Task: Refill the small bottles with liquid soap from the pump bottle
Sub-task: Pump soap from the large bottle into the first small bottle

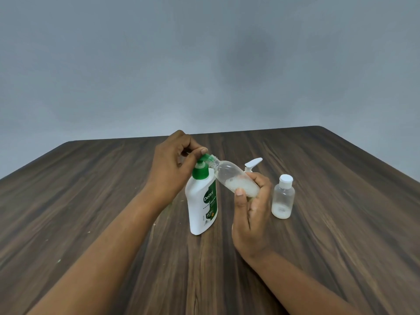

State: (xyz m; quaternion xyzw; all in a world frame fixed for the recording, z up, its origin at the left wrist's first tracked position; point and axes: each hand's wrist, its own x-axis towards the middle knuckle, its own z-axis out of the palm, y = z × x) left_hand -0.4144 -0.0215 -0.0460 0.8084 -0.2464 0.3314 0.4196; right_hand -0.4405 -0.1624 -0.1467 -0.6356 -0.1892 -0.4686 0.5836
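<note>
1. Forearms enter from the near table [91, 201] edge and converge on the pump bottle [202, 201], which stands upright mid-table.
2. Right hand [251, 212], just right of the pump bottle, is wrapped around the base of a clear small bottle [234, 178], tilted so its open neck meets the green pump head [201, 168].
3. Left hand [172, 164] closes on the pump head, thumb on top.
4. Some whitish soap sits in the held bottle's low end.
5. Second small bottle [283, 197], white cap on, stands right of the pump bottle, apart from the right hand.
6. White pump nozzle [253, 163] shows behind the held bottle.
7. Wide bare wood left, right and nearer than the pump bottle; far edge close behind it.
</note>
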